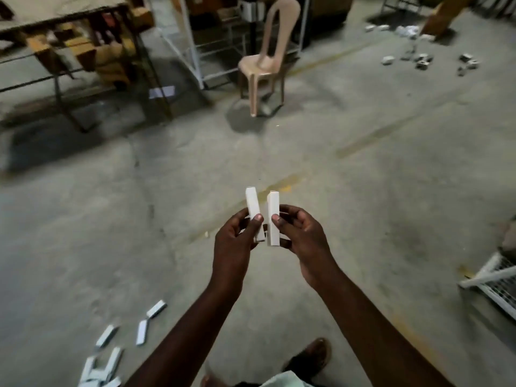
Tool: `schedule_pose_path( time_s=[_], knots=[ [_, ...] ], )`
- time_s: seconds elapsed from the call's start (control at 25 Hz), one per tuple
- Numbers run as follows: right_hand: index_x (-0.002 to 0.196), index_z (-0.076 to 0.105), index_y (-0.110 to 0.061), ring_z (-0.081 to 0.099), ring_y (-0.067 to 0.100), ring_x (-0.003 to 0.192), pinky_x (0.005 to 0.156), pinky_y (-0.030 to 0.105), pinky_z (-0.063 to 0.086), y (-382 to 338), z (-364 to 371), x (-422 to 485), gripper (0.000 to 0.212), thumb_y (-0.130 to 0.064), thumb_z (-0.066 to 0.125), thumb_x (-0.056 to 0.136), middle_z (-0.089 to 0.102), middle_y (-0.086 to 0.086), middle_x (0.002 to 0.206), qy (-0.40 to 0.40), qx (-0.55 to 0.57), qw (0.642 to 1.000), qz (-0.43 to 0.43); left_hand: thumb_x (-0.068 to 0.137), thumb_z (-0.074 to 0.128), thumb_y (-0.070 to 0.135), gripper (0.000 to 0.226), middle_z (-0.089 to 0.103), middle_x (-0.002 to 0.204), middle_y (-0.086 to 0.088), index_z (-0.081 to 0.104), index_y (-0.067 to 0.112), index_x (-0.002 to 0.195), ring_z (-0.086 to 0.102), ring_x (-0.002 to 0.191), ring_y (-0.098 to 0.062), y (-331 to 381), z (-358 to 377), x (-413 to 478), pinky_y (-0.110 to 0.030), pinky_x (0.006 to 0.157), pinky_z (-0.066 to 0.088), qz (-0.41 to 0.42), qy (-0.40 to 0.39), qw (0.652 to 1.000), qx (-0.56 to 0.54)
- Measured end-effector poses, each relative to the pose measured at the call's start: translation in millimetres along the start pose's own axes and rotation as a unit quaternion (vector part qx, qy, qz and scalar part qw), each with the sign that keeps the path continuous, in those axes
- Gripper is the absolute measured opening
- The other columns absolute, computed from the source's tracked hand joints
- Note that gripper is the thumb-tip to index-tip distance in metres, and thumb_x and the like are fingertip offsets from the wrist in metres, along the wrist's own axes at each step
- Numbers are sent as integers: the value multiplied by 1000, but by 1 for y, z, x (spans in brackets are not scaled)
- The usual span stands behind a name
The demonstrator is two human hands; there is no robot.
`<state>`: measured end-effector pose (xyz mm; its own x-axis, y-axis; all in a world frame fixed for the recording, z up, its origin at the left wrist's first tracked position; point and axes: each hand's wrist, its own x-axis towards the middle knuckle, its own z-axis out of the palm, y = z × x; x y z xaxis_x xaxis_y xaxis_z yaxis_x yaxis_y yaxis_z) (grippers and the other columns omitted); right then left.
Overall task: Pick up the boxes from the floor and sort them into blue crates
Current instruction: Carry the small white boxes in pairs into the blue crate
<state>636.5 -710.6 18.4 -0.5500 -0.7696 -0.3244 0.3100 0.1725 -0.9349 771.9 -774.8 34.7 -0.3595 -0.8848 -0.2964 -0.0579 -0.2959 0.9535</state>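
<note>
Boxes: you pinch one upright in each hand, left hand (237,236) on the left box (254,212), right hand (300,233) on the right box (273,217), likely comparing them; more lie on the floor (363,191).

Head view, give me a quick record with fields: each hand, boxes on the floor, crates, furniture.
left: left hand pinches left box, upright
right: right hand pinches right box, upright
boxes held: side by side, gap at top
floor: floor boxes lower left; far boxes upper right
crates: no blue crate in view
furniture: chair, standing
</note>
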Motion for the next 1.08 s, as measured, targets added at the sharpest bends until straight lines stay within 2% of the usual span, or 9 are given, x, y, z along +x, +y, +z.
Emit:
schedule_pose_path(
  time_s=[0.2, 0.28, 0.36, 0.48, 0.68, 0.88, 1.08],
  knots=[
    [119, 72, -19, 78, 26, 104, 86, 45, 64, -49, -183, 18, 29, -18, 79, 92, 78, 5, 117, 141, 46, 988, -45, 102, 69, 23, 30, 81, 112, -11, 74, 16, 131, 77, 111, -31, -3, 199, 16, -41, 95, 62, -20, -148, 989, 4],
    [120, 72, -19, 78, 25, 103, 87, 45, 64, -64, -247, 15, 29, -19, 79, 92, 79, 4, 117, 198, 66, 976, -59, 102, 69, 23, 30, 81, 111, -11, 74, 13, 130, 78, 108, -29, 2, 271, 14, -38, 92, 62, -19, -201, 979, 18],
    [120, 72, -19, 78, 24, 103, 87, 44, 64, -75, -297, 11, 30, -19, 79, 91, 79, 2, 116, 243, 82, 964, -72, 102, 70, 24, 30, 81, 112, -11, 73, 14, 130, 79, 107, -26, 3, 330, 13, -41, 95, 61, -15, -244, 969, 25],
    [121, 72, -18, 78, 26, 103, 86, 44, 65, -85, -380, 4, 31, -19, 80, 91, 79, 3, 116, 321, 112, 936, -90, 102, 69, 26, 29, 81, 113, -10, 73, 16, 129, 79, 108, -26, -4, 424, 4, -44, 98, 60, -17, -326, 944, 49],
    [121, 73, -17, 78, 28, 105, 89, 48, 64, -95, -504, 0, 32, -19, 81, 90, 80, 6, 114, 427, 141, 888, -95, 102, 69, 25, 28, 78, 115, -18, 75, 18, 128, 75, 111, -34, -24, 569, -14, -37, 89, 62, -16, -430, 900, 74],
    [120, 73, -19, 78, 23, 103, 83, 39, 64, -124, -620, -3, 31, -20, 80, 90, 81, 2, 111, 528, 161, 828, -99, 99, 71, 30, 27, 81, 111, -12, 78, 25, 124, 76, 109, -37, -38, 714, -25, -61, 101, 58, -20, -519, 850, 93],
    [121, 74, -18, 80, 19, 97, 84, 37, 65, -153, -715, -25, 31, -19, 80, 91, 82, 2, 105, 600, 168, 773, -120, 101, 70, 21, 24, 83, 108, -11, 79, 20, 123, 78, 104, -36, -35, 833, -65, -51, 96, 62, -14, -598, 795, 102]
  ],
)
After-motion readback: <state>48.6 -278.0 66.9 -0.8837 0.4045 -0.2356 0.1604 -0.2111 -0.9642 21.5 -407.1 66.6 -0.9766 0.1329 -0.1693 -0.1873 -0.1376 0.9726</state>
